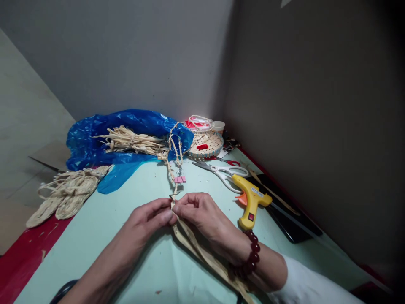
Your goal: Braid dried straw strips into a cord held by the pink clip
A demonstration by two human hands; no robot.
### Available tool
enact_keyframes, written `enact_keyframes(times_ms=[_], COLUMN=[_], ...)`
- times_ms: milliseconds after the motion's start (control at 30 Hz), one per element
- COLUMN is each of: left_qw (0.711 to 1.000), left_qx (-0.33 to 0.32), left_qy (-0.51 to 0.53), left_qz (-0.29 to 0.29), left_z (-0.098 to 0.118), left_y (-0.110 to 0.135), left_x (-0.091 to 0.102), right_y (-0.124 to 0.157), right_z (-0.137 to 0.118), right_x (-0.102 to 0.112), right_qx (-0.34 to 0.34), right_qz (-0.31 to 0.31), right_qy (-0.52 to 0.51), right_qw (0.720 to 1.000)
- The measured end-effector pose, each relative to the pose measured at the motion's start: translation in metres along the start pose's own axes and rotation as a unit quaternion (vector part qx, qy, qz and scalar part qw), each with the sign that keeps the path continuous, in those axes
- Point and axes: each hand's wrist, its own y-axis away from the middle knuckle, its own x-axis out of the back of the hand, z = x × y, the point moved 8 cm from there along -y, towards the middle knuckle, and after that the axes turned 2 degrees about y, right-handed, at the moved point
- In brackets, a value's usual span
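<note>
My left hand (155,217) and my right hand (198,211) meet at the front middle of the table, thumbs and fingers pinched on a pale dried-husk strip (198,250). Its loose, flat lengths run from my fingers down to the lower right, under my right wrist. Beyond my fingertips the strip continues as a thin twisted cord (170,171), which leads away and loops up at the back. A pink binder clip (180,180) sits by the cord just past my hands. My fingers partly hide where the strips come together.
At the back, a blue plastic bag (85,141) holds a bundle of dried husks (133,141), beside a woven basket (205,150). White-handled scissors (228,172), a yellow glue gun (251,200) and a black tablet-like slab (289,228) lie right. Woven sandals (74,192) rest on the left edge.
</note>
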Motion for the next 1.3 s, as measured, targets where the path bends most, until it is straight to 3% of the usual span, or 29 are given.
enact_keyframes(times_ms=[100,267,400,533,733,933,1100,1300], left_qw=[0.992,0.99,0.983,0.981,0.998,0.999,0.995,0.989], left_qx=[0.007,0.017,0.065,0.086,-0.009,0.017,0.045,0.09], left_qy=[0.098,0.116,0.14,0.164,-0.034,-0.005,0.081,0.113], left_qz=[-0.076,-0.078,-0.103,-0.065,0.042,0.035,0.033,-0.018], left_z=[-0.006,-0.021,-0.038,-0.048,-0.03,-0.036,-0.04,-0.047], left_y=[-0.009,-0.01,-0.012,-0.011,-0.01,-0.012,-0.01,-0.01], left_x=[-0.02,-0.021,-0.024,-0.026,-0.015,-0.016,-0.02,-0.027], right_y=[-0.002,-0.002,0.004,0.009,0.012,0.018,0.014,0.01], right_z=[0.002,0.006,0.005,0.002,0.002,-0.004,0.0,0.003], right_x=[-0.002,0.004,0.004,0.002,0.006,0.007,0.009,0.012], right_qx=[0.004,0.023,0.047,0.057,0.03,0.045,0.034,0.044], right_qz=[-0.02,0.011,0.02,0.02,0.036,0.047,0.038,0.015], right_qy=[-0.003,0.138,0.251,0.328,0.431,0.513,0.479,0.415], right_qw=[1.0,0.99,0.967,0.943,0.901,0.856,0.876,0.909])
